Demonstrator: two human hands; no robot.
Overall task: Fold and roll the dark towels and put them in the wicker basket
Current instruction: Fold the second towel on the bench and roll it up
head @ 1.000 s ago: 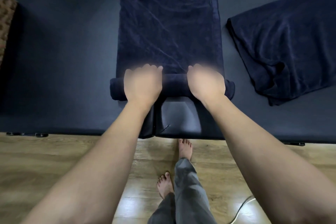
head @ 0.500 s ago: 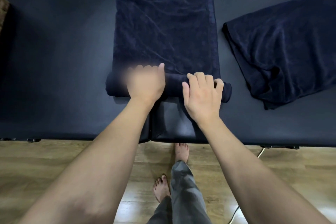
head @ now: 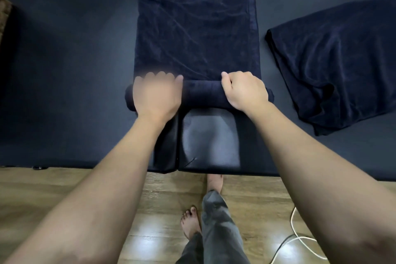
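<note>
A dark navy towel [head: 196,28] lies folded lengthwise on the black padded table [head: 64,70], running away from me. Its near end is wound into a tight roll [head: 202,94] lying crosswise. My left hand [head: 157,94] presses on the left part of the roll, blurred by motion. My right hand [head: 245,91] curls over the right part, fingers wrapped over the top. A sliver of the wicker basket [head: 4,17] shows at the far left edge.
A second dark towel [head: 334,60] lies loosely folded on the table to the right. The table's front edge [head: 214,169] is close to me, with wooden floor, my bare feet and a white cable [head: 297,236] below it.
The roll has moved a little farther up the towel. My right hand shifted from lying flat behind the roll to curling over its top; my left hand stayed on the roll.
</note>
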